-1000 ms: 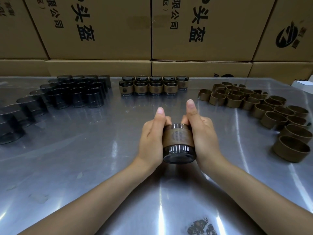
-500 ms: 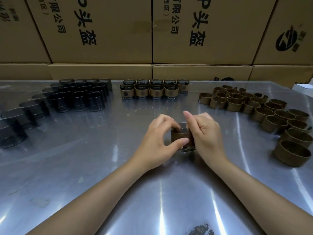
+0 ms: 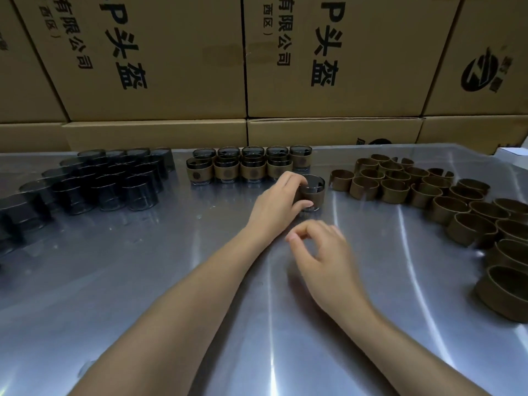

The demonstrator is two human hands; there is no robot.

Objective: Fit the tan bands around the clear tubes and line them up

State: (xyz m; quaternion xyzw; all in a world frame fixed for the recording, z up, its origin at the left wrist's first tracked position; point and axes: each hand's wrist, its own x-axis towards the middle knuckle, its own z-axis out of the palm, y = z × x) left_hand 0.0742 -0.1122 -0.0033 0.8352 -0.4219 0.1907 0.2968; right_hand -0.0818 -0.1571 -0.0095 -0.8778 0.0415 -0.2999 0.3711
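- Since the earlier frame the banded tube (image 3: 311, 192) has travelled from the middle of the table toward its far edge, and the right hand (image 3: 320, 252) has let go of it.
- The left hand (image 3: 281, 201) grips the tube from its left side, fingers over the rim and thumb against the tan band.
- The tube stands upright on the steel table (image 3: 143, 281), long axis vertical, open mouth up, just right of the finished row (image 3: 248, 167).
- The right hand hovers nearer the person, fingers loosely curled, holding nothing; it is blurred.
- Bare clear tubes (image 3: 114, 181) cluster toward the far left corner.
- Loose tan bands (image 3: 428, 192) spread along the right edge.
- Cardboard boxes (image 3: 314, 67) stand stacked beyond the far edge.
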